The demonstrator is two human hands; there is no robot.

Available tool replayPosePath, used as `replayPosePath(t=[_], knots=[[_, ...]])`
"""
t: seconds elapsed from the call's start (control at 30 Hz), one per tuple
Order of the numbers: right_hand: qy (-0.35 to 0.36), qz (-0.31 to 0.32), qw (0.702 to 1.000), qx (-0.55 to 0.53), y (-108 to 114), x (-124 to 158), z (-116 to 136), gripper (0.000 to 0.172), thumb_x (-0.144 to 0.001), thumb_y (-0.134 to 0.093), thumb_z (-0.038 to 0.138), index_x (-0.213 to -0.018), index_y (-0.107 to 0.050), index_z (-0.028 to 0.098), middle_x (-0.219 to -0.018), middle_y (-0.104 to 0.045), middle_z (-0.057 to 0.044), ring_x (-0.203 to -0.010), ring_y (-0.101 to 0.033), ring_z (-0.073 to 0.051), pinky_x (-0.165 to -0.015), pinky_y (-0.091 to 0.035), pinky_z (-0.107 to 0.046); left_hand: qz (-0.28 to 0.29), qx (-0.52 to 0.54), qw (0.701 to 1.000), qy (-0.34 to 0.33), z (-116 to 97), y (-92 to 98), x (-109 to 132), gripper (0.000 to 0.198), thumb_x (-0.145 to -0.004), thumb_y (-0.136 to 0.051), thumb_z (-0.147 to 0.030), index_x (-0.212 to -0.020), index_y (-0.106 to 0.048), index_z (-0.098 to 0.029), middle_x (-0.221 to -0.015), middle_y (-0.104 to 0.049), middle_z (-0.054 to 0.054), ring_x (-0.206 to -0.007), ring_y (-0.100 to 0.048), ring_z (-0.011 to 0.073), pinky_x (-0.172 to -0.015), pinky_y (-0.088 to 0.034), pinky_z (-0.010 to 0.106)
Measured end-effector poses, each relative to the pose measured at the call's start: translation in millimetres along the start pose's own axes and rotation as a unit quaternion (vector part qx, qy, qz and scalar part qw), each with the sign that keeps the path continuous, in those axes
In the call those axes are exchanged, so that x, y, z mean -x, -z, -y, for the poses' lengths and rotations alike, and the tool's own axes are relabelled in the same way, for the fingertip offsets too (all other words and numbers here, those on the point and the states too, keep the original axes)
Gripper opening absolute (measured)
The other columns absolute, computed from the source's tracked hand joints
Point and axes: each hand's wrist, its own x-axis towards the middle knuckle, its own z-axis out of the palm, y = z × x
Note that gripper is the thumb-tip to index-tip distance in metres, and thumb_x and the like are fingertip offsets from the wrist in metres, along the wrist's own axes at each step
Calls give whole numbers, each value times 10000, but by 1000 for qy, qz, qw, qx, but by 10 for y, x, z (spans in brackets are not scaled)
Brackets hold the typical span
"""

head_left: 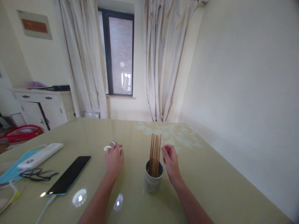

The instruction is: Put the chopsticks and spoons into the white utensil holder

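A small white cup [153, 183] stands on the glossy table [210, 174] and holds several wooden chopsticks [155, 154] upright. My right hand [171, 161] hovers just right of the chopsticks, fingers loosely curled and apart, holding nothing. My left hand [114, 158] rests knuckles-up on the table left of the cup, fingers curled down over a small white and silvery object [109, 147] at its fingertips. What the left fingers grip is hidden.
On the left of the table lie a black phone [70, 174] on a white cable, dark glasses [37, 175], a white remote [39, 155] and a blue face mask [11, 169]. A white cabinet [44, 105] and curtained window [120, 53] stand beyond.
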Motion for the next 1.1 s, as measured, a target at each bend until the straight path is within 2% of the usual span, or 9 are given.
replayPosePath(t=[0.1, 0.33, 0.47, 0.57, 0.67, 0.77, 0.87, 1.0, 1.1], knots=[[-17, 10, 1000, -7, 11, -11, -14, 464, -875, -732, 681, -930, -635, 231, -737, -553, 35, -570, -464, -145, -484, -380, -264, 25, -101, 994, 32, 207, -31, -9, 331, -981, -515, -228, -1217, -746, -230, -1332, -708, 137, -1208, -577, 349, -936, -485, 464], [-6, 3, 1000, -3, 40, -34, -62, 469, -894, -707, 691, -928, -627, 230, -674, -506, 58, -542, -451, -146, -453, -368, -255, 46, -119, 992, 23, 275, -97, -6, 317, -1009, -489, -190, -1193, -745, -232, -1273, -730, 135, -1204, -592, 331, -914, -476, 422], [-8, 5, 1000, -2, 53, -42, -74, 472, -898, -703, 698, -924, -632, 232, -647, -494, 64, -529, -456, -148, -451, -375, -255, 16, -87, 996, 20, 261, -49, -36, 330, -1065, -427, -228, -1202, -727, -216, -1242, -739, 133, -1128, -651, 292, -883, -489, 383], [-16, 8, 1000, -11, 47, -40, -59, 484, -888, -706, 710, -914, -627, 233, -658, -501, 61, -520, -447, -142, -450, -372, -255, -17, -33, 998, 52, 243, 12, -58, 386, -1107, -340, -281, -1244, -694, -211, -1273, -712, 119, -945, -708, 243, -773, -510, 344], [-20, 9, 1000, -17, 38, -37, -32, 489, -887, -705, 711, -912, -627, 229, -669, -513, 55, -521, -446, -137, -457, -377, -253, -86, 33, 994, 59, 184, 66, -70, 364, -1108, -357, -306, -1225, -687, -204, -1272, -704, 121, -911, -726, 235, -759, -540, 342], [-4, -2, 1000, -13, 38, -20, 7, 466, -916, -680, 693, -934, -628, 230, -693, -535, 44, -539, -460, -142, -469, -384, -257, -178, 124, 976, -29, 41, 77, -16, 322, -1094, -417, -301, -1163, -715, -202, -1200, -729, 126, -1065, -729, 247, -925, -578, 369], [40, -11, 999, 8, 50, 40, 58, 429, -964, -638, 661, -996, -642, 234, -757, -579, 14, -620, -523, -169, -529, -436, -273, -208, 208, 933, -205, -183, 57, 156, 277, -1076, -480, -258, -1144, -747, -227, -1162, -768, 112, -1134, -737, 220, -1048, -571, 352], [110, 8, 994, 15, 62, 175, 128, 439, -1032, -534, 641, -1169, -653, 241, -889, -623, -35, -733, -577, -198, -614, -484, -302, -151, 247, 848, -443, -515, 118, 470, 344, -1066, -501, -168, -1337, -696, -249, -1233, -789, 100, -1207, -735, 200, -1061, -589, 313], [140, 45, 989, -12, 57, 249, 189, 518, -1046, -463, 675, -1295, -629, 252, -970, -642, -57, -700, -566, -192, -593, -480, -313, -92, 251, 790, -552, -704, 241, 621, 407, -1069, -481, -145, -1443, -631, -202, -1248, -790, 140, -1274, -708, 239, -1072, -599, 363]])
